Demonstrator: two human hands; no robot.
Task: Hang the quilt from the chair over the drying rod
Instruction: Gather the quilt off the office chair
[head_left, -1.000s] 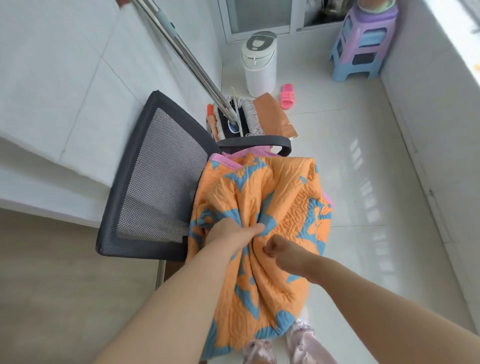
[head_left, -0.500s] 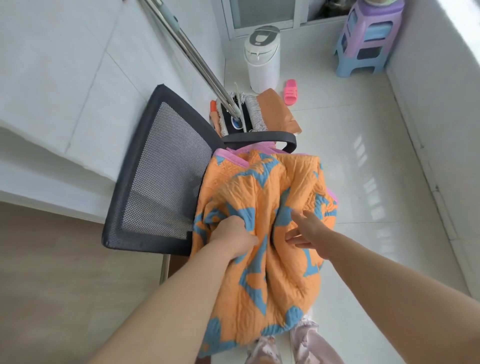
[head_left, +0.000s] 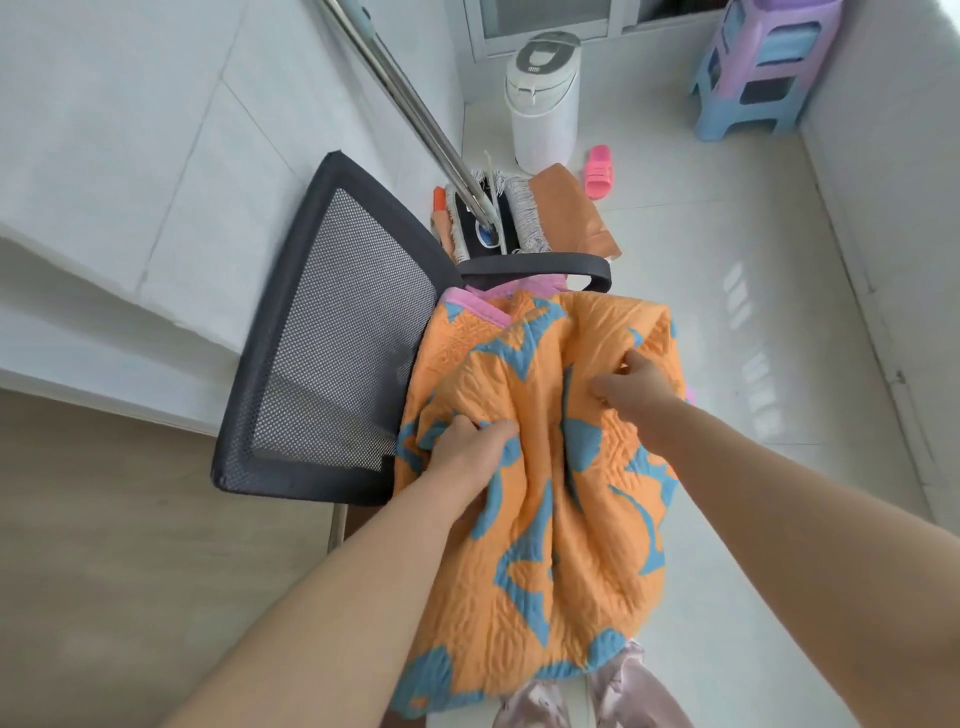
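Head view looks down on an orange and blue quilt (head_left: 545, 467) bunched over the seat of a black mesh-backed chair (head_left: 332, 353), its lower edge hanging off toward 6 o'clock. The left hand (head_left: 470, 447) is clamped on a fold of the quilt at its 9 o'clock side, fingers curled into the cloth. The right hand (head_left: 631, 387) sits higher, toward 1 o'clock from the left hand, with its fingers closed on another fold near the quilt's upper edge (a pink border (head_left: 475, 304) shows at 11 o'clock, just under the chair's armrest (head_left: 535, 266)). Two metal poles (head_left: 405, 98) slant from 12 o'clock down to a mop head (head_left: 498, 218) behind the chair. Farther off at 12 o'clock stand a white bin (head_left: 543, 98) and a pink slipper (head_left: 600, 171); stacked plastic stools (head_left: 758, 67) sit at 1 o'clock.
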